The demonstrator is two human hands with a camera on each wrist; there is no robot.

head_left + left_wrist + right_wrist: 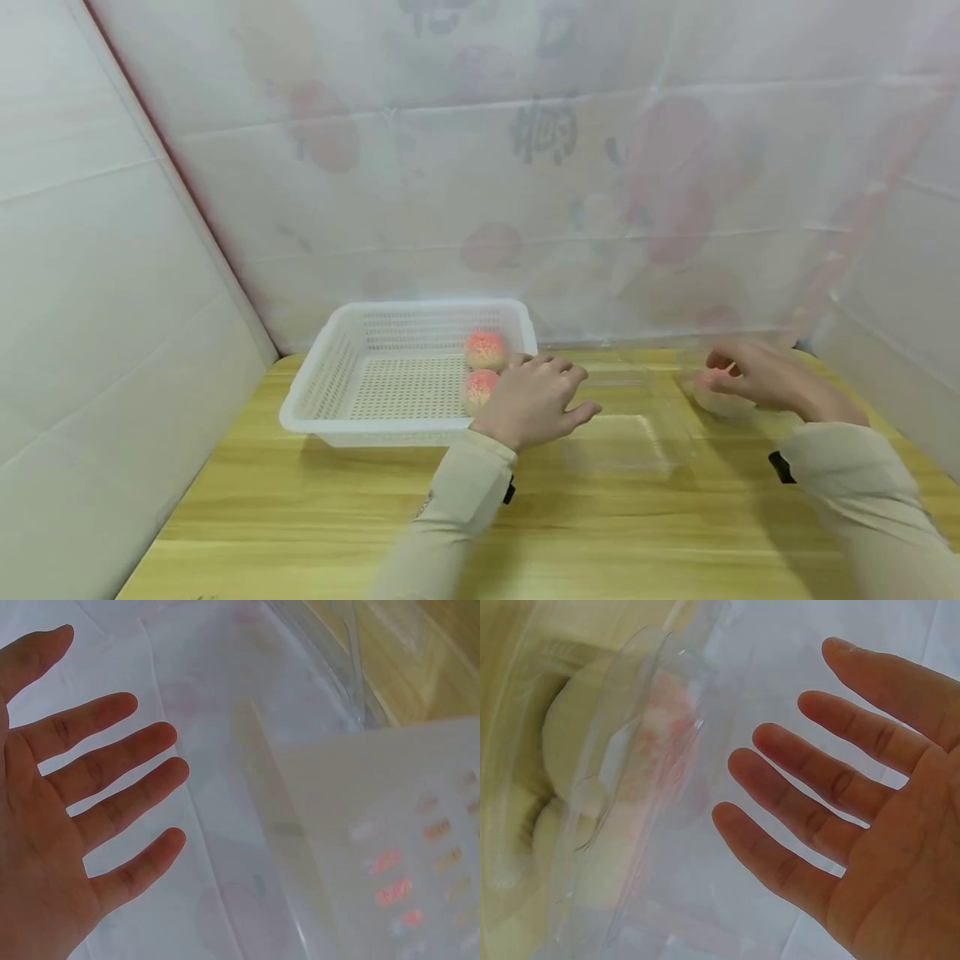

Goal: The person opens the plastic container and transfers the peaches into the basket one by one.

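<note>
Peaches first, from the head view: two pink-and-cream ones lie against the right wall of a white slotted basket on the wooden bench. The left hand hovers just beside that wall, grip apart and holding nothing. To its right lies an open clear plastic clamshell box, hard to make out against the wood. The right hand is over a third peach at the box's far right; whether its fingers touch the fruit I cannot tell. A light, even hold would seem best here, since such fruit looks soft, and the thin box may slide if nudged. Open bench lies toward the person; draped sheeting closes the back and both sides.

Left wrist view: the left hand shows flat, fingers spread, clear of the basket's wall, with the clamshell's edge above.

Right wrist view: the right hand is spread, grip apart, near the curved clear plastic with pale, pink-tinged fruit blurred behind it, not plainly touching.
</note>
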